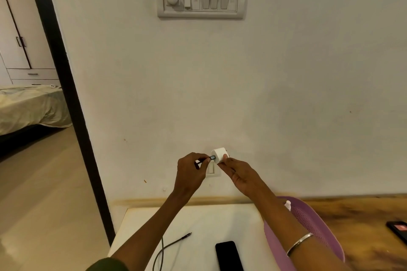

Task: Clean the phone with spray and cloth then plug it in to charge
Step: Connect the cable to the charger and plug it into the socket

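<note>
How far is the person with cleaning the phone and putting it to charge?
Cleaning cannot be confirmed; the black phone lies flat on the white table, no cloth visible. In hand: the left hand pinches the dark cable plug at the white charger cube, which the right hand holds. Left: adapter into the wall socket, the cable's free end into the phone.
</note>
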A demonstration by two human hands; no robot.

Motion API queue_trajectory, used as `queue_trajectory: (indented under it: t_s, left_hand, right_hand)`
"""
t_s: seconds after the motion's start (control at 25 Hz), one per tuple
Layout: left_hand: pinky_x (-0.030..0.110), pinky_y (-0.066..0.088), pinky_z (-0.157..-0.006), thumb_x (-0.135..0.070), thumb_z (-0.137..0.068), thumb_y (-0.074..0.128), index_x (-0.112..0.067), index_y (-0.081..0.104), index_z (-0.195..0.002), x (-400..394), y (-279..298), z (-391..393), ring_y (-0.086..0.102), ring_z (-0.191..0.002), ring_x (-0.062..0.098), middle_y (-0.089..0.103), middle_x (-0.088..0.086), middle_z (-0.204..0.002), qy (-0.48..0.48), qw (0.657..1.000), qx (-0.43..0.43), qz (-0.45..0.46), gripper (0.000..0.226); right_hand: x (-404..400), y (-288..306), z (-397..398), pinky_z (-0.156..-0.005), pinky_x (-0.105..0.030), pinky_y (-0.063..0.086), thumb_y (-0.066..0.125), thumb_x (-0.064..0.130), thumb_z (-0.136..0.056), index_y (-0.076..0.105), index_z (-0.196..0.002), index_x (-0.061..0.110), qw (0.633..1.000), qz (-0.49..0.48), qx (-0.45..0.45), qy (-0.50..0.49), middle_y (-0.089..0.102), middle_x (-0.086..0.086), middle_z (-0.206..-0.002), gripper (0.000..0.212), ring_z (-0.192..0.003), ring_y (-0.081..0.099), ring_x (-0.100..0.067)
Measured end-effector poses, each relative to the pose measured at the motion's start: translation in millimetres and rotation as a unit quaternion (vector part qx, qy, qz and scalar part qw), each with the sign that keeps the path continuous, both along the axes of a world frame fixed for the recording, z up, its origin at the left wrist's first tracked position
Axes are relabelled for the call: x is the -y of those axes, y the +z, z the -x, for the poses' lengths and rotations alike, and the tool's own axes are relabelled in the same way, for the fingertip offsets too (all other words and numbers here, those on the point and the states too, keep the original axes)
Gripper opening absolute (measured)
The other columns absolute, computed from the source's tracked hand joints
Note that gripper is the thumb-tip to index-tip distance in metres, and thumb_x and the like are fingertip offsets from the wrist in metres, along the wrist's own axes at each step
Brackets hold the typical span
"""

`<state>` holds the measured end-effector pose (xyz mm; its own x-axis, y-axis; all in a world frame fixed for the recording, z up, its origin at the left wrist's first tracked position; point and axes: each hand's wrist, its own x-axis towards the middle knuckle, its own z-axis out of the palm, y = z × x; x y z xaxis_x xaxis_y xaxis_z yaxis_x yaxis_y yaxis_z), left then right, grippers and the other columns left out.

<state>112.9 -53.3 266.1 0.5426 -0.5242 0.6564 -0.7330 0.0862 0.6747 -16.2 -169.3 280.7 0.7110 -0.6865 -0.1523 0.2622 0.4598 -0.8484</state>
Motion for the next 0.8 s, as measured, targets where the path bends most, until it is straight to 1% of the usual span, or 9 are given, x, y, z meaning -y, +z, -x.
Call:
queue_trajectory:
  t_s: [0.08, 0.16, 0.24, 0.36, 0.44, 0.52, 0.6, 0.68, 0.8]
  left_hand:
    - [0.007, 0.043, -0.062, -0.017, -0.085, 0.074, -0.017, 0.077, -0.092, -2, -8, 2, 0.064, -0.076, -0.003, 0.076, -0.008, -0.087, 0.001, 1.0, -0.002, 0.006, 0.008]
    - [0.01, 0.046, -0.06, -0.021, -0.087, 0.073, -0.017, 0.078, -0.095, -4, -16, 5, 0.066, -0.073, 0.002, 0.076, -0.008, -0.088, -0.002, 1.0, -0.015, 0.007, 0.01]
    - [0.018, 0.051, -0.054, -0.031, -0.091, 0.068, -0.018, 0.076, -0.101, -6, -21, 6, 0.07, -0.067, 0.01, 0.077, -0.004, -0.09, -0.024, 0.995, -0.097, -0.017, 0.018]
    - [0.027, 0.054, -0.048, -0.045, -0.094, 0.059, -0.021, 0.073, -0.108, -7, -19, -1, 0.075, -0.066, 0.022, 0.078, 0.002, -0.089, -0.103, 0.948, -0.286, -0.092, 0.031]
    - [0.031, 0.058, -0.054, -0.041, -0.093, 0.063, -0.015, 0.073, -0.108, -3, -21, -7, 0.076, -0.072, 0.026, 0.079, 0.005, -0.086, -0.128, 0.93, -0.33, -0.102, 0.032]
    - [0.03, 0.06, -0.06, -0.036, -0.091, 0.067, -0.007, 0.074, -0.108, 5, -27, -10, 0.076, -0.075, 0.025, 0.078, 0.008, -0.083, -0.134, 0.921, -0.351, -0.105, 0.034]
    - [0.03, 0.061, -0.064, -0.033, -0.089, 0.07, -0.004, 0.074, -0.105, 14, -39, -13, 0.076, -0.077, 0.025, 0.078, 0.01, -0.083, -0.13, 0.905, -0.39, -0.106, 0.033]
    - [0.032, 0.062, -0.067, -0.032, -0.087, 0.073, -0.002, 0.075, -0.099, 20, -53, -21, 0.076, -0.077, 0.027, 0.078, 0.013, -0.081, -0.096, 0.892, -0.431, -0.094, 0.032]
    - [0.037, 0.061, -0.076, -0.03, -0.082, 0.079, 0.004, 0.075, -0.086, 30, -74, -35, 0.076, -0.076, 0.033, 0.077, 0.019, -0.079, -0.042, 0.871, -0.486, -0.066, 0.034]
  right_hand:
    - [0, -5, -4, -0.104, -0.035, 0.047, 0.067, 0.01, -0.088, 0.066, -0.101, -0.002, 1.0, -0.001, -0.012, -0.005, 0.068, -0.018, -0.107, 0.017, -0.11, 0.064, -0.028]
    - [3, -8, -7, -0.097, -0.031, 0.051, 0.07, 0.011, -0.087, 0.065, -0.111, -0.002, 1.0, -0.01, -0.006, -0.014, 0.069, -0.017, -0.11, 0.027, -0.103, 0.067, -0.023]
    - [6, -13, -9, -0.087, -0.027, 0.058, 0.072, 0.014, -0.085, 0.066, -0.115, 0.004, 1.0, 0.009, -0.008, -0.013, 0.071, -0.013, -0.108, 0.032, -0.096, 0.07, -0.019]
    - [2, -24, -11, -0.081, -0.022, 0.059, 0.075, 0.016, -0.083, 0.067, -0.118, 0.009, 0.993, 0.108, -0.052, 0.01, 0.077, -0.004, -0.1, 0.037, -0.094, 0.074, -0.015]
    - [-2, -33, -13, -0.082, -0.018, 0.057, 0.077, 0.02, -0.082, 0.067, -0.12, 0.011, 0.978, 0.188, -0.085, 0.02, 0.078, 0.0, -0.1, 0.04, -0.097, 0.073, -0.011]
    - [-2, -39, -11, -0.074, -0.01, 0.054, 0.075, 0.026, -0.083, 0.068, -0.119, 0.013, 0.966, 0.235, -0.105, 0.011, 0.077, 0.003, -0.102, 0.039, -0.095, 0.072, -0.005]
    - [4, -49, -6, -0.076, -0.011, 0.053, 0.072, 0.026, -0.086, 0.069, -0.119, 0.015, 0.966, 0.23, -0.118, 0.003, 0.076, 0.002, -0.107, 0.034, -0.098, 0.071, -0.006]
    - [8, -68, 0, -0.086, -0.019, 0.054, 0.07, 0.021, -0.088, 0.069, -0.118, 0.013, 0.975, 0.182, -0.127, 0.007, 0.074, -0.003, -0.11, 0.031, -0.105, 0.07, -0.015]
    - [7, -109, 17, -0.092, -0.026, 0.055, 0.069, 0.012, -0.088, 0.069, -0.116, 0.006, 0.986, 0.101, -0.132, 0.009, 0.072, -0.011, -0.112, 0.028, -0.108, 0.069, -0.024]
